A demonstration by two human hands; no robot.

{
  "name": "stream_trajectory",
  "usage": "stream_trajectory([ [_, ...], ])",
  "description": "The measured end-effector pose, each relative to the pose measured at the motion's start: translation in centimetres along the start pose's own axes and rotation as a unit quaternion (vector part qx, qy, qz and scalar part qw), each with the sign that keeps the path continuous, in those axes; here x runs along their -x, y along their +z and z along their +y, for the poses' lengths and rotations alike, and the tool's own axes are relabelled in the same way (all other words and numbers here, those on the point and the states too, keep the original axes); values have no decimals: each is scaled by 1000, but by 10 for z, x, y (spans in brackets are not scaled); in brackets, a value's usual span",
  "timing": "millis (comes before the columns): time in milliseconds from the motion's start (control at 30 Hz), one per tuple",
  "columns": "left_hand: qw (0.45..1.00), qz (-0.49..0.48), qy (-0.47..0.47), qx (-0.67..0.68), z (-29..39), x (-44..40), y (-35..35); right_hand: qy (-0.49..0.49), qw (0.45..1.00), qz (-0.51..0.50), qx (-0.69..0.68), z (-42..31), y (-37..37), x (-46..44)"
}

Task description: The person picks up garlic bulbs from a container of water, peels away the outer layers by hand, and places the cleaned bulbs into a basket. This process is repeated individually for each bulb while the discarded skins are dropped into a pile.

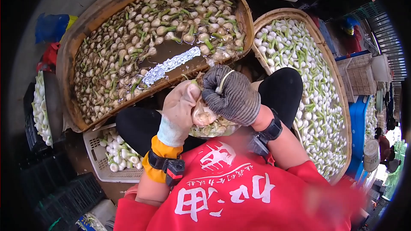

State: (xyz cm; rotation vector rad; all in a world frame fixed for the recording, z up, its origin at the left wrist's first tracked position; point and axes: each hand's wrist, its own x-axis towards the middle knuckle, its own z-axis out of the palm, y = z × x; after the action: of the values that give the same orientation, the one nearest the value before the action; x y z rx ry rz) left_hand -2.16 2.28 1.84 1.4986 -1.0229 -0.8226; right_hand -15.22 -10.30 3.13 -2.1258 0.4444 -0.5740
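My left hand (180,107), in a pale glove with an orange cuff, is closed around a garlic bulb (203,114) with pinkish-white skin, just above my lap. A bit of green shows by its thumb. Pressed close beside it is my right hand (231,94), in a grey striped glove with a pale band across the fingers. Its fingers are curled tight, and what they hold is hidden. Pale green peelings (216,129) lie under both hands, against the red shirt (231,179).
Ahead stands a brown tub (64,81) of bulbs in water, with a crumpled silvery strip (171,66). On the right, a long basket (343,107) holds white bulbs with green stems. A white crate (97,162) of bulbs sits left of my knee; dark crates (68,201) stand lower left.
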Motion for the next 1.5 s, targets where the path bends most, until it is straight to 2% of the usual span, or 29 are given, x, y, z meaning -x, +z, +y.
stream_trajectory([
  [67, 927, 60, 217, -298, -6, -1, 1, -58, 998, -24, -4, 2, 0, -3],
  [100, 928, 62, 215, -299, -11, -5, 1, -59, 998, -27, -5, 1, 3, -1],
  [133, 995, 71, 58, 51, -19, -12, 2, -81, 994, -60, -42, -3, 6, 4],
  [167, 911, 70, -105, 393, -28, -19, 1, -104, 987, -92, -79, -8, 10, 9],
  [233, 856, 142, -107, 486, -55, -27, -17, 2, 960, -227, -165, -22, -3, 28],
  [267, 943, 147, -39, 297, -68, -25, -26, 44, 954, -230, -188, -12, -3, 41],
  [300, 985, 144, 27, 95, -75, -25, -31, 87, 947, -231, -208, 4, 1, 48],
  [333, 985, 142, 23, 95, -60, -24, -29, 115, 968, -175, -141, 13, 5, 48],
  [367, 972, 132, -48, 187, -44, -21, -25, 149, 979, -115, -71, 22, 4, 46],
  [400, 947, 117, -116, 277, -31, -23, -19, 202, 965, -150, 80, 17, -1, 27],
  [433, 947, 107, -118, 280, -28, -23, -12, 211, 963, -143, 83, 20, 10, 18],
  [500, 973, 87, -81, 196, -24, -20, -1, 44, 983, 142, 107, 27, 33, 7],
  [533, 975, 97, -62, 188, -23, -22, 4, 45, 983, 145, 107, 27, 32, 7],
  [600, 964, 155, -73, 201, -16, -21, 5, 181, 980, 47, -61, 22, 30, -1],
  [700, 964, 186, -47, 185, -26, -19, -7, 95, 985, -14, -145, 7, 33, 8],
  [767, 965, 183, -42, 183, -36, -18, -21, 150, 959, -132, -200, 0, 10, 24],
  [833, 960, 239, -16, 148, -46, -17, -37, 194, 929, -260, -176, 17, -8, 42],
  [867, 954, 246, -22, 169, -47, -17, -46, 193, 929, -264, -174, 23, -5, 41],
  [933, 958, 194, -34, 209, -43, -18, -41, 228, 901, -306, 206, 33, 3, 40],
  [967, 957, 148, -43, 247, -40, -20, -36, 203, 937, -245, 143, 46, 18, 42],
  [1033, 965, 115, -73, 223, -21, -19, -13, 199, 960, -132, -144, 29, 28, 21],
  [1067, 969, 80, -60, 224, -17, -18, -6, 202, 960, -127, -145, 25, 36, 18],
  [1133, 969, 41, -11, 244, -7, -16, 4, 109, 978, 27, -175, 23, 45, 11],
  [1233, 954, 66, 38, 289, -13, -13, 4, 128, 981, 0, -144, 27, 37, 22],
  [1300, 955, 61, 16, 290, -22, -10, -3, 115, 978, -39, -169, 28, 31, 25],
  [1367, 893, 53, -2, 447, -29, -13, -7, 104, 976, -142, -126, 23, 20, 24],
  [1400, 885, 74, 28, 458, -32, -17, -6, 93, 958, -158, -220, 26, 24, 25],
  [1433, 886, 74, 28, 457, -31, -19, -9, 92, 958, -158, -221, 28, 22, 27],
  [1500, 832, 162, -37, 529, -27, -27, -23, 37, 953, -102, -284, 23, 11, 26],
])
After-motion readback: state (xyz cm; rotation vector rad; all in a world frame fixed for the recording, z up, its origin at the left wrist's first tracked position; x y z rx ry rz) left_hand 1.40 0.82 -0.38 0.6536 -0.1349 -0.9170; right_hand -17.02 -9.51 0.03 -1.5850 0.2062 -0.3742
